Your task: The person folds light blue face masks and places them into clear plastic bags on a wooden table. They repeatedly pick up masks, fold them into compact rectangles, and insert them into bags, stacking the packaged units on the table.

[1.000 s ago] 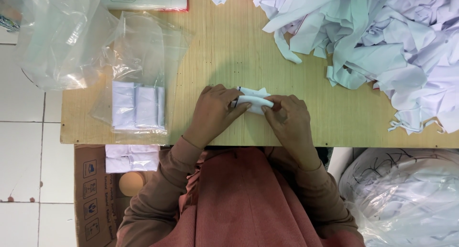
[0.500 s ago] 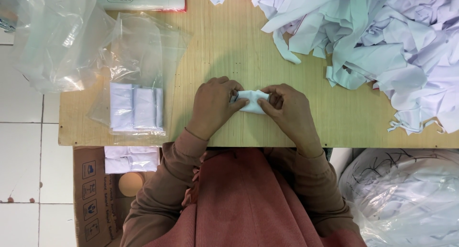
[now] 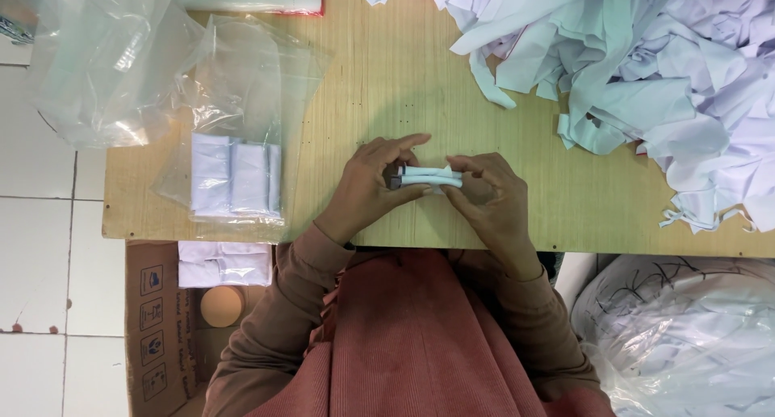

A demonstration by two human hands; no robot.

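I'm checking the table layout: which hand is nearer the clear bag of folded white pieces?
Left. The left hand lies just right of the clear bag; the right hand is farther right, beyond the small white roll both hold.

Wooden table (image 3: 404,78), white tiled floor (image 3: 40,304)

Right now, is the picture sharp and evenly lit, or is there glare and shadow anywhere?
Head view: even, soft light; the hands, left and right, are sharp on the small white folded piece, throwing faint shadows on the wooden table. Glare streaks the clear plastic bags; the white cloth heap looks slightly washed out.
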